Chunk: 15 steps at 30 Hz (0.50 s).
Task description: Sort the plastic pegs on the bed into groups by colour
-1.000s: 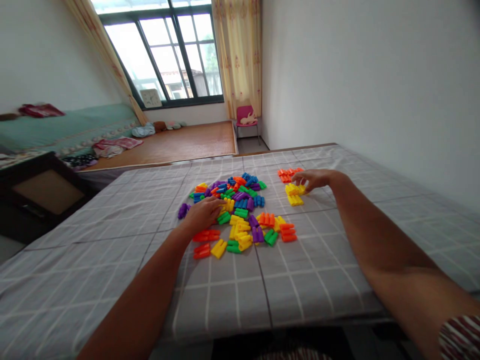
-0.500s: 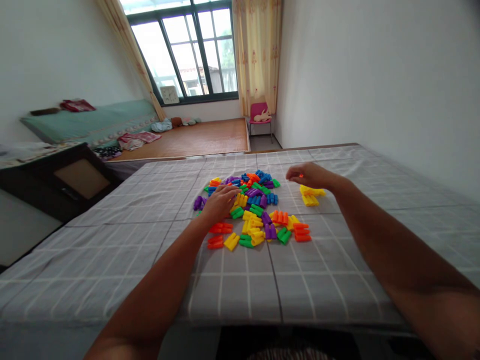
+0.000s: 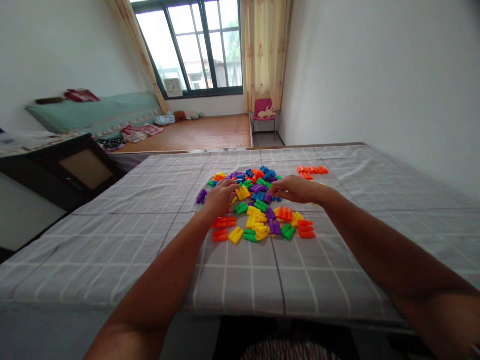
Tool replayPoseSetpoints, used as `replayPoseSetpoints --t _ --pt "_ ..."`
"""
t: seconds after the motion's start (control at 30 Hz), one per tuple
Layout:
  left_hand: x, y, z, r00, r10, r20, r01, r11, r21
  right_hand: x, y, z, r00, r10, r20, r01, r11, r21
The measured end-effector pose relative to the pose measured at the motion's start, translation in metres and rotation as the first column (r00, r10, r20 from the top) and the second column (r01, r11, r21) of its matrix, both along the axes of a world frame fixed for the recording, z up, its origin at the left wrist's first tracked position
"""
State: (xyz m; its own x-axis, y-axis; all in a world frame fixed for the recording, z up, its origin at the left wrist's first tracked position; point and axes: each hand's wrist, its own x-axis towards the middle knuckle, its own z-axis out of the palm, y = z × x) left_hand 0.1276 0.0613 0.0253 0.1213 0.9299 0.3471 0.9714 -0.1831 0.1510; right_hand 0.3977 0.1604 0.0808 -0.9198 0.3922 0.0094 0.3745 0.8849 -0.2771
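Colourful plastic building pieces shaped like joined tubes lie in a loose pile on the table. My left hand (image 3: 222,198) rests at the pile's left side, fingers loosely stretched over it beside a yellow piece (image 3: 242,193). My right hand (image 3: 294,189) is at the pile's right side, with bent fingers close to a purple piece (image 3: 267,197); no held piece shows. Nearer me lie green pieces (image 3: 288,231), yellow pieces (image 3: 236,235) and orange pieces (image 3: 306,229). Beyond my right hand is a separate orange group (image 3: 312,171). My right wrist mostly hides some yellow pieces.
A grey checked cloth (image 3: 150,260) covers the table. Behind it are a low wooden platform (image 3: 210,132), a pink chair (image 3: 264,110) and a window. A dark cabinet (image 3: 80,167) stands at the left, and a white wall runs along the right.
My right hand has moved left from beside the yellow group to the pile, uncovering the orange group. My left hand stays on the pile. The view has shifted slightly.
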Motion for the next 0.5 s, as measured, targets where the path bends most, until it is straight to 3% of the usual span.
replayPoseSetpoints --t 0.17,0.33,0.5 --pt "-0.008 0.003 -0.004 0.999 0.047 0.009 -0.047 0.999 0.015 0.007 0.025 -0.026 0.957 -0.252 0.143 0.236 0.965 0.118" --pt "-0.012 0.006 -0.007 0.998 0.060 -0.007 -0.060 0.998 -0.004 -0.001 0.030 -0.046 0.961 -0.266 0.076 0.257 0.960 0.110" --pt "-0.013 0.006 -0.007 1.000 0.026 -0.014 -0.026 0.999 -0.019 -0.001 0.030 -0.041 0.934 -0.299 0.194 0.294 0.954 0.056"
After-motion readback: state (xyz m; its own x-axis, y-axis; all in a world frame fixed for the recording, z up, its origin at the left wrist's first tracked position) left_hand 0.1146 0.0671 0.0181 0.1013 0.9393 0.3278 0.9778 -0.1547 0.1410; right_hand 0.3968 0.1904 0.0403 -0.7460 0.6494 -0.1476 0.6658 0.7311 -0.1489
